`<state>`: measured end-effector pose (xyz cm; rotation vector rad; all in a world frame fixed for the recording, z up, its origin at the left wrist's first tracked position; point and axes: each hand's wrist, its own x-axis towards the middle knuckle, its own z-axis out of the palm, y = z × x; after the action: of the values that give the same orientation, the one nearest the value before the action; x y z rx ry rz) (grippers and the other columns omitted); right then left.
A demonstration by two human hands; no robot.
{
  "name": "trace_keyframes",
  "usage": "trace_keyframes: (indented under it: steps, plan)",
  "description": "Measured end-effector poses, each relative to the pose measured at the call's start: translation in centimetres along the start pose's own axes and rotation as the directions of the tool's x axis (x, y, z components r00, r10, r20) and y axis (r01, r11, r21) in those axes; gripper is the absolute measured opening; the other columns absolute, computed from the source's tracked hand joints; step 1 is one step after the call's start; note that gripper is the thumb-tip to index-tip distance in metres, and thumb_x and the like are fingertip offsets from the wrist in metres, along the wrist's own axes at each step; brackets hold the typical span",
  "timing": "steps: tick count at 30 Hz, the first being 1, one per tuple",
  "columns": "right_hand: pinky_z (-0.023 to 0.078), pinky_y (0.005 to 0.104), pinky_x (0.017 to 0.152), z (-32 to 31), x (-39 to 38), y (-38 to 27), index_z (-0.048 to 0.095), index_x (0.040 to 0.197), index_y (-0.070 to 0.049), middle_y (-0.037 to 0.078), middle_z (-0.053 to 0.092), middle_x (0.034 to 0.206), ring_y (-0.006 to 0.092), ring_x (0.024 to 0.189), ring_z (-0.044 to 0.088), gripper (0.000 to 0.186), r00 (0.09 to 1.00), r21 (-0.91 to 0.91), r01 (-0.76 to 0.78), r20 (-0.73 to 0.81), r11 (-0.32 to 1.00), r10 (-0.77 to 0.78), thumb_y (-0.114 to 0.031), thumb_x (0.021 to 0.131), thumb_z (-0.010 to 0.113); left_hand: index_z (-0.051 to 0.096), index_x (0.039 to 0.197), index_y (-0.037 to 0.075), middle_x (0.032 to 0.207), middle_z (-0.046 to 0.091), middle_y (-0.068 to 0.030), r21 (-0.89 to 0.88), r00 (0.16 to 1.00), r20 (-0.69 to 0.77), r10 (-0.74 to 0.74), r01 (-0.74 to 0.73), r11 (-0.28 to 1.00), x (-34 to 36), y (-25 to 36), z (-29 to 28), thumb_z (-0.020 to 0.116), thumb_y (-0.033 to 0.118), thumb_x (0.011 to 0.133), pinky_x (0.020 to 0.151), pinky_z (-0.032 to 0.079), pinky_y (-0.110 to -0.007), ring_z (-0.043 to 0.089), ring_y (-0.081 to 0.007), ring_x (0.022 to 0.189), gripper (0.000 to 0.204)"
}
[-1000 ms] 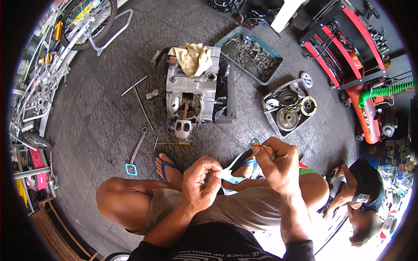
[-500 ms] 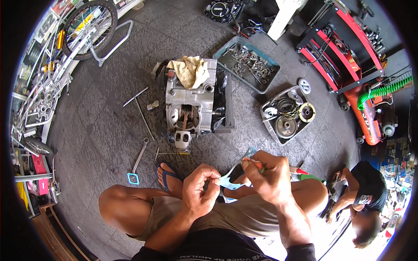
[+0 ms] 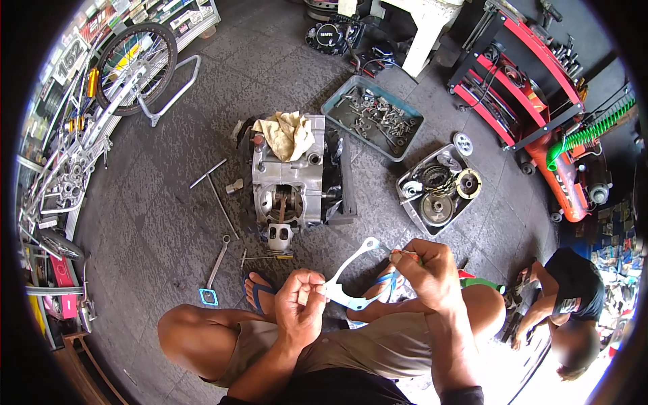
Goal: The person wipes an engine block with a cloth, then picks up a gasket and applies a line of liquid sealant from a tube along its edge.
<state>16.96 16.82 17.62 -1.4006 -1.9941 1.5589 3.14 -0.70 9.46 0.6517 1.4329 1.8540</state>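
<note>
Gasket (image 3: 343, 295) sits pinched in the curled left hand (image 3: 302, 307); right hand (image 3: 430, 273), opposite, pinches an orange-red object (image 3: 414, 257).

I watch through the left fisheye lens worn on the head, looking steeply down, the bare left hand (image 3: 300, 307) and bare right hand (image 3: 426, 273) close below it. Farther off, it spans the dark grey tiled floor (image 3: 169, 182), from the spoked, black-tyred wheel (image 3: 137, 69) near its far left edge to the red-and-black metal tool cart (image 3: 540, 57) near its far right, straight lines bending outward.
</note>
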Motion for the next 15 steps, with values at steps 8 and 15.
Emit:
trace_keyframes:
  steps: [8,15]
  plan:
    - [0.042,0.0259,0.064,-0.4,0.4,2.2,0.066,0.087,0.003,0.002,0.059,0.074,0.0081,0.071,0.054,0.019,0.992,0.350,0.024,0.108,0.937,-0.066,-0.016,0.088,0.064,0.056,0.101,0.001,0.094,0.061,-0.0074,-0.270,0.985,-0.068,-0.159,0.135,0.953,0.6,0.2,0.3,0.057,0.003,0.092,0.067,0.053,-0.029,0.061,-0.0146,0.078,0.009]
    - [0.043,0.0270,0.059,-0.5,-0.4,1.8,0.065,0.082,0.004,0.008,0.062,0.076,0.0106,0.068,0.057,0.013,0.965,0.248,0.196,0.121,0.949,-0.231,-0.009,0.085,0.064,0.060,0.106,0.001,0.094,0.062,-0.0077,-0.021,0.997,-0.013,-0.080,0.080,0.997,1.3,1.6,-0.6,0.061,0.008,0.089,0.081,0.050,-0.031,0.060,-0.0157,0.085,0.019]
